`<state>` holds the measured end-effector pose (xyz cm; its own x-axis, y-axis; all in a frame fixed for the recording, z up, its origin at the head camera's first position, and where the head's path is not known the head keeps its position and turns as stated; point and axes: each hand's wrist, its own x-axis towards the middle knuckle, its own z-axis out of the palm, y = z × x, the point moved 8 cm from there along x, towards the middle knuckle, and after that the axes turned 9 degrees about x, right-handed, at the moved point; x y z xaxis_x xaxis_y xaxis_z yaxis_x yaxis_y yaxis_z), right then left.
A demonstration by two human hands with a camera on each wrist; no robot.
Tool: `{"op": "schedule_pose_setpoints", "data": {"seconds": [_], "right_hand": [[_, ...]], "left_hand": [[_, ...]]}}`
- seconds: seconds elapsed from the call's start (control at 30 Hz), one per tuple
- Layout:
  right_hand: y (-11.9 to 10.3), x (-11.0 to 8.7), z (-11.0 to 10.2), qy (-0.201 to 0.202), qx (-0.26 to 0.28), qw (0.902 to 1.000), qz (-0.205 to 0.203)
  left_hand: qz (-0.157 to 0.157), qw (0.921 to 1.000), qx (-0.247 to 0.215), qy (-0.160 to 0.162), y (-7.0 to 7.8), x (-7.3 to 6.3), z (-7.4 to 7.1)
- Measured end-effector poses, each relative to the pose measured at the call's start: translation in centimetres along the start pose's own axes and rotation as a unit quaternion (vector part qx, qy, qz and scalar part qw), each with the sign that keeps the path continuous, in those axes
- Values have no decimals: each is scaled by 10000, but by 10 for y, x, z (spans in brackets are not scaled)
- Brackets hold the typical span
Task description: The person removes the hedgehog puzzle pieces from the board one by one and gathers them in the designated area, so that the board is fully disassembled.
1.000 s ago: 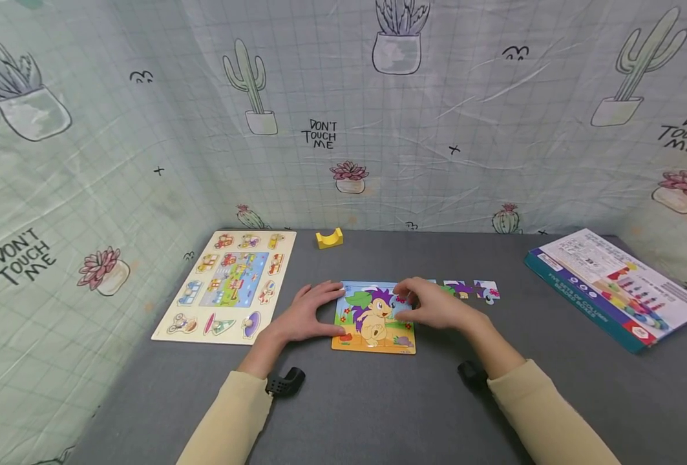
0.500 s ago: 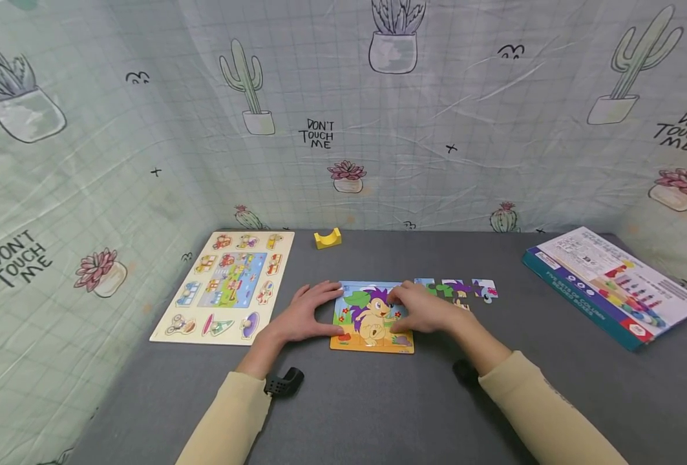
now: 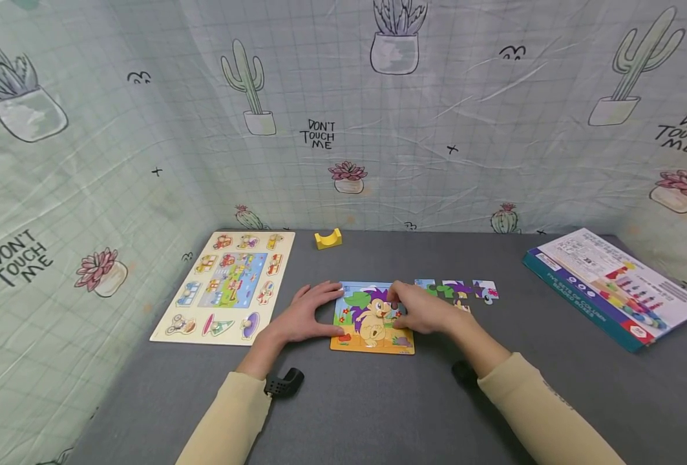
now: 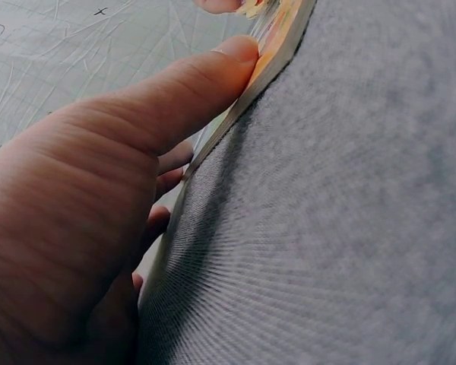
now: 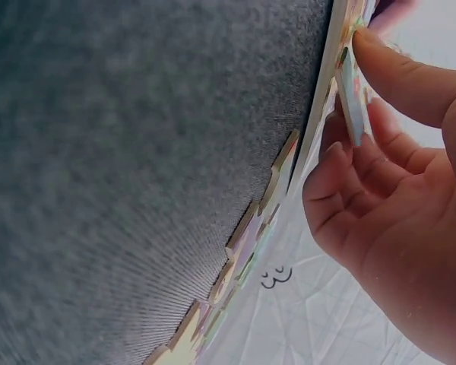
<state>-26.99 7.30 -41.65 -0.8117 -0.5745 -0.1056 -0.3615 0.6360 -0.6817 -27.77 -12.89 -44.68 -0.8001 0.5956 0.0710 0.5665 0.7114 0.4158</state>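
A jigsaw puzzle with a purple-haired hedgehog (image 3: 372, 323) lies in its tray (image 3: 372, 349) at the middle of the dark table. My left hand (image 3: 302, 314) rests along the tray's left side with fairly straight fingers; its thumb presses near the front corner, as the left wrist view also shows. Over the puzzle's right side, my right hand (image 3: 427, 309) pinches a puzzle piece (image 5: 351, 106), which stands tilted up from the tray in the right wrist view. From the head, that piece is mostly hidden behind the fingers.
Several loose puzzle pieces (image 3: 456, 288) lie right of the tray, partly behind my right hand. A peg puzzle board (image 3: 273, 292) is at the left, a yellow arch block (image 3: 328, 239) at the back, a bead box (image 3: 616, 284) at the right. Printed cloth (image 3: 413, 174) surrounds the table.
My right hand has moved slightly left and its thumb has come lower over the puzzle, uncovering more loose pieces. The left hand has stayed on the tray's left side.
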Motion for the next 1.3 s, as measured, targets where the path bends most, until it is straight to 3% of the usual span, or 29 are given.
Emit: {"op": "schedule_pose_setpoints", "data": {"seconds": [0.23,0.67,0.9,1.3], "right_hand": [[2,-3,-6,200,247,9995,32],[0,-9,-24,533,1027,9925,-384],[3,-24,-42,575,1068,9920,-354],[28,-59,-62,495,1066,9925,-324]], "left_hand": [[28,10000,-6,20,1,-1,0],[2,10000,-8,7,0,-1,0],[-16,10000,21,-25,-1,0,1],[-45,10000,35,-15,-1,0,1]]}}
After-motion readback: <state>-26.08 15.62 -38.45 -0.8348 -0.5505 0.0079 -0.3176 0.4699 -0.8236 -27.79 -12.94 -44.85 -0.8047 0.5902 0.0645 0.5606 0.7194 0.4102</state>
